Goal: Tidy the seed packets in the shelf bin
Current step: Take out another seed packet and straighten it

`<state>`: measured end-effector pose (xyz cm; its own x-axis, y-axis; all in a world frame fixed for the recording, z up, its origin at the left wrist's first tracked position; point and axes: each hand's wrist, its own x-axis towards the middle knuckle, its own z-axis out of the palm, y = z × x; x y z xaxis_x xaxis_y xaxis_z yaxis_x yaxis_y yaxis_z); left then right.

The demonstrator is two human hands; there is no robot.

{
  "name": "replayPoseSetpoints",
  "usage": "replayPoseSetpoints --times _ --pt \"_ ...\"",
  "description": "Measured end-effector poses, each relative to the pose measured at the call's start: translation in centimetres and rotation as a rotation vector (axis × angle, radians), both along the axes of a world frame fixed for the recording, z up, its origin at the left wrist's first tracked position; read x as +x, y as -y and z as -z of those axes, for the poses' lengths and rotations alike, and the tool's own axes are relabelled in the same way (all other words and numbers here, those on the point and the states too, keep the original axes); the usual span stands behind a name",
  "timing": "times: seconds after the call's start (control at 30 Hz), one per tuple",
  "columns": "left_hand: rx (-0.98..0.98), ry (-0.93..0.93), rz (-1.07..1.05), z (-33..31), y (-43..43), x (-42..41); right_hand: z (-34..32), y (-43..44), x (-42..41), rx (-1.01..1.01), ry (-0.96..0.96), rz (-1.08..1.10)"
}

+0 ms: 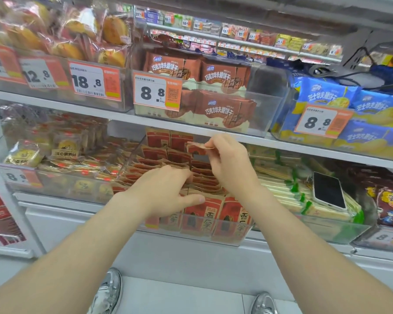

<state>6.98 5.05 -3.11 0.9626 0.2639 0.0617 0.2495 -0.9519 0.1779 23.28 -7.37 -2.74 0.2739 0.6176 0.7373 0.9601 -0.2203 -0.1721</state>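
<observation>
Silver shoes [108, 293] stand on the pale floor at the bottom edge, and two bare forearms reach up from there to the lower shelf. On that shelf sits a clear plastic bin [227, 239] filled with seed packets [213, 214]. They are flat pouches of brown paper with a red upper band, a dark seed picture and large dark characters. The front ones stand upright against the bin's front wall. Those behind them lean in tight, overlapping rows, and a few more stand at the back.

The left hand [166, 191] rests on the front rows with its fingers curled down among the packet tops. Its thumb lies stretched along the top edge of a front packet, so the hand grips a bunch of them. The right hand [229, 162] is raised above the rows, just under the edge of the shelf above. Its fingertips are pinched together on the top of one lifted packet [196, 148], which hangs clear of the others.

A phone [328, 190] lies face up on the green-and-cream packs in the next bin to the right.
</observation>
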Motion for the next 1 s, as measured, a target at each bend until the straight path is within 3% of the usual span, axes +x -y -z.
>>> replayPoseSetpoints --times 0.2,0.33,0.57,0.63,0.8,1.0 --pt "-0.003 0.002 0.014 0.1 0.0 0.1 -0.4 -1.4 1.1 -0.422 0.028 0.361" --pt "-0.010 0.012 0.022 0.1 0.0 0.1 -0.9 -2.1 0.0 -0.782 0.017 0.433" --pt "-0.034 0.048 0.010 0.4 -0.3 0.3 -1.2 -4.0 -1.6 -0.915 0.098 0.511" --pt "-0.038 0.054 0.016 0.1 -0.1 0.2 -1.0 -4.2 -2.4 -1.033 0.033 0.572" --pt "-0.086 0.050 0.038 0.3 -0.6 0.1 -1.4 -5.6 -2.9 -1.094 -0.205 0.542" --pt "-0.140 0.059 0.006 0.8 -1.2 0.2 -0.8 -6.4 0.8 -0.975 -0.360 0.492"
